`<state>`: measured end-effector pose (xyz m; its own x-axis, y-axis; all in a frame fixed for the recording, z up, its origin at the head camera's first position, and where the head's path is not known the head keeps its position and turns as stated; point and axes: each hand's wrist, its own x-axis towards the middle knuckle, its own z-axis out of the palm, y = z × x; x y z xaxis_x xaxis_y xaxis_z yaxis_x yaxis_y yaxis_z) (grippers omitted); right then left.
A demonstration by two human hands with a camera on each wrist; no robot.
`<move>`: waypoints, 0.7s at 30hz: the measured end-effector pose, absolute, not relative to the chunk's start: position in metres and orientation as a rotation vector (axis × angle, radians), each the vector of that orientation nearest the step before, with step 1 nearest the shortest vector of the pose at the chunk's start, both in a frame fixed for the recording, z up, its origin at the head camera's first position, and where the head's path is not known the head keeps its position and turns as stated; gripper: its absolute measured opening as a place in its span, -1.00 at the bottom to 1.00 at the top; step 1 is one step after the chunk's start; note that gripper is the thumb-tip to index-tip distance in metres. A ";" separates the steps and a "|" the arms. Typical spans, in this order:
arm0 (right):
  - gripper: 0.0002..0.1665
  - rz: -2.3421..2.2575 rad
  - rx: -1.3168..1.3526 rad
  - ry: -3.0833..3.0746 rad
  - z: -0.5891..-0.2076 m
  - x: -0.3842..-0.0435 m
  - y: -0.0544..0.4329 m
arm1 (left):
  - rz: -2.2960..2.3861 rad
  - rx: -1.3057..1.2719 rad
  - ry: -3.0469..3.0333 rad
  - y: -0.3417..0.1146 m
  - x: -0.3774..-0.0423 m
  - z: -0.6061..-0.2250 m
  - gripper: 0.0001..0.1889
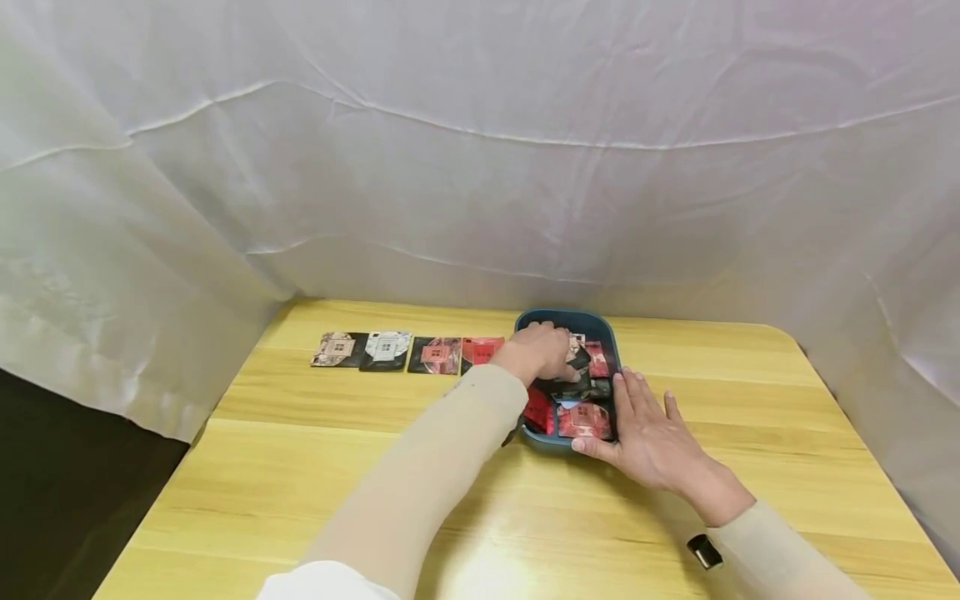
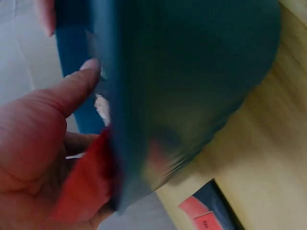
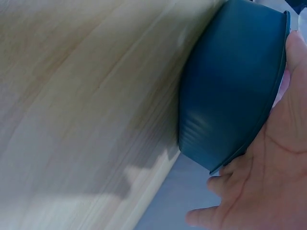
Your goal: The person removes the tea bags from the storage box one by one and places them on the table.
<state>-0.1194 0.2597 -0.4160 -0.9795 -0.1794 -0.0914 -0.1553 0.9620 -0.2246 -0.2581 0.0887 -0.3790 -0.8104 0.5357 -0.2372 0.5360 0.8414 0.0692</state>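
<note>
A blue divided box stands on the table and holds several small flat packets in red, black and patterned print. My left hand reaches down into its left side, thumb spread from the fingers; the fingertips are hidden. In the left wrist view a blurred red packet pokes past the rim beside the palm. My right hand rests against the box's near right corner with straight fingers, thumb at the front rim. The right wrist view shows that palm beside the box wall.
Left of the box, several packets lie in a row: a beige-and-black one, a white-and-black one, a black-and-red one and a red one. A pale cloth hangs behind the wooden table.
</note>
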 end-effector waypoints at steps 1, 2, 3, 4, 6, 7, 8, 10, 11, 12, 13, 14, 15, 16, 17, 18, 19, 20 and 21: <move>0.54 -0.337 -0.255 3.000 -0.416 -0.120 0.260 | 0.004 0.823 2.763 0.089 -0.258 -0.381 -0.12; 0.54 -0.344 -0.254 2.997 -0.417 -0.120 0.260 | 0.011 0.824 2.754 0.090 -0.259 -0.383 -0.09; 0.54 -0.350 -0.253 2.995 -0.417 -0.120 0.260 | 0.022 0.828 2.746 0.091 -0.259 -0.385 -0.06; 0.54 -0.355 -0.252 2.994 -0.417 -0.120 0.260 | 0.027 0.836 2.738 0.091 -0.259 -0.386 -0.05; 0.55 -0.361 -0.252 2.990 -0.417 -0.120 0.261 | 0.039 0.866 2.724 0.093 -0.258 -0.389 -0.08; 0.55 -0.363 -0.254 2.989 -0.417 -0.120 0.261 | 0.041 0.880 2.717 0.093 -0.258 -0.391 -0.12; 0.55 -0.364 -0.256 2.990 -0.417 -0.120 0.260 | 0.040 0.898 2.711 0.093 -0.257 -0.392 -0.18; 0.55 -0.367 -0.256 2.989 -0.417 -0.120 0.261 | 0.027 0.943 2.696 0.093 -0.255 -0.393 -0.33; 0.54 -0.367 -0.255 2.988 -0.417 -0.120 0.261 | 0.016 0.972 2.689 0.094 -0.254 -0.393 -0.40; 0.55 -0.367 -0.253 2.986 -0.417 -0.120 0.261 | -0.001 0.996 2.681 0.094 -0.252 -0.393 -0.46; 0.55 -0.367 -0.250 2.985 -0.417 -0.120 0.261 | -0.017 1.020 2.673 0.094 -0.250 -0.392 -0.50; 0.54 -0.368 -0.247 2.985 -0.417 -0.120 0.261 | -0.033 1.045 2.665 0.095 -0.249 -0.392 -0.54; 0.55 -0.368 -0.243 2.983 -0.417 -0.120 0.261 | -0.046 1.069 2.657 0.094 -0.247 -0.391 -0.57; 0.54 -0.367 -0.241 2.982 -0.417 -0.120 0.261 | -0.056 1.090 2.650 0.094 -0.246 -0.390 -0.57; 0.54 -0.366 -0.239 2.983 -0.417 -0.120 0.261 | -0.052 1.103 2.644 0.093 -0.244 -0.390 -0.58; 0.54 -0.366 -0.240 2.984 -0.417 -0.120 0.261 | -0.040 1.105 2.636 0.092 -0.244 -0.389 -0.59; 0.54 -0.365 -0.242 2.986 -0.417 -0.120 0.261 | -0.021 1.106 2.627 0.091 -0.243 -0.388 -0.59; 0.55 -0.364 -0.244 2.988 -0.417 -0.120 0.260 | -0.003 1.099 2.618 0.090 -0.243 -0.387 -0.57; 0.55 -0.362 -0.246 2.989 -0.417 -0.120 0.260 | 0.012 1.089 2.614 0.088 -0.243 -0.386 -0.56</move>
